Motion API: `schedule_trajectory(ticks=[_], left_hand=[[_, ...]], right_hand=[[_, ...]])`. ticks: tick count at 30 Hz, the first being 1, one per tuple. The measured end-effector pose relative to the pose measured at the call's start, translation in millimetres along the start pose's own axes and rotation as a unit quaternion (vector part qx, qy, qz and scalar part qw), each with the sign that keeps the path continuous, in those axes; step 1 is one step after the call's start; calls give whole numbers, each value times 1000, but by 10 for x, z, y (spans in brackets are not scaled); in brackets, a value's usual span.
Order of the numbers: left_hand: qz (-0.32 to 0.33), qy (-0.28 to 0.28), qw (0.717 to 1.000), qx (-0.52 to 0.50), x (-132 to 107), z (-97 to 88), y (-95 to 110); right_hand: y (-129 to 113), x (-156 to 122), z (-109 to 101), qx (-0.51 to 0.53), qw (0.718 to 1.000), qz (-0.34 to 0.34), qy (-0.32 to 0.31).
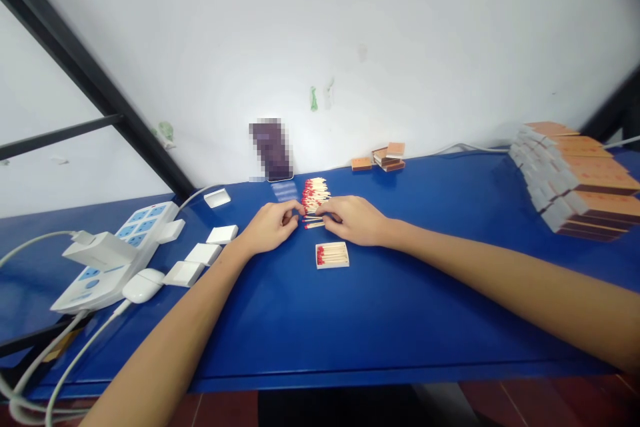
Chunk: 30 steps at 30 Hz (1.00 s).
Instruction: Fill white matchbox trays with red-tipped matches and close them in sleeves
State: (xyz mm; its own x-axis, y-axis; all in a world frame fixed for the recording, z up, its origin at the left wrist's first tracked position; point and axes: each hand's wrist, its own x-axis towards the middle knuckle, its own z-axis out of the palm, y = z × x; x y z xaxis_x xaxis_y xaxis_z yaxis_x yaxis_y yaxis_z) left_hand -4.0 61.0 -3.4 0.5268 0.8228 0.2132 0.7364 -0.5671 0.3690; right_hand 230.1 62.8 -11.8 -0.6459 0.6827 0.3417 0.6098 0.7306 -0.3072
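Note:
A pile of red-headed matches (315, 192) lies on the blue table between my two hands. At its left side, my left hand (273, 227) has its fingers curled, with the index fingertip against the match heads. My right hand (356, 219) is bent over the plain stick ends, its fingertips closed on matches at the near end of the pile. A few loose matches (314, 222) lie between the fingertips. Just in front of my right hand sits a white matchbox tray (345, 264), holding a row of matches with their heads to the left.
Several white matchbox trays (203, 254) lie at left, beside a power strip (150, 240) with a white charger (105, 251) and cables. A phone (274, 150) leans on the wall. Orange matchbox sleeves (387, 159) lie at the back; a large stack of matchboxes (600, 173) stands right.

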Motion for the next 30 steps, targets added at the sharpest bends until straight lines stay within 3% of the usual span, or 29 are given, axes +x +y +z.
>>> schedule_trajectory(ticks=[30], left_hand=[[6, -2, 1000, -24, -18, 16, 7]], right_hand=[[-4, -1, 5, -16, 1000, 16, 7]])
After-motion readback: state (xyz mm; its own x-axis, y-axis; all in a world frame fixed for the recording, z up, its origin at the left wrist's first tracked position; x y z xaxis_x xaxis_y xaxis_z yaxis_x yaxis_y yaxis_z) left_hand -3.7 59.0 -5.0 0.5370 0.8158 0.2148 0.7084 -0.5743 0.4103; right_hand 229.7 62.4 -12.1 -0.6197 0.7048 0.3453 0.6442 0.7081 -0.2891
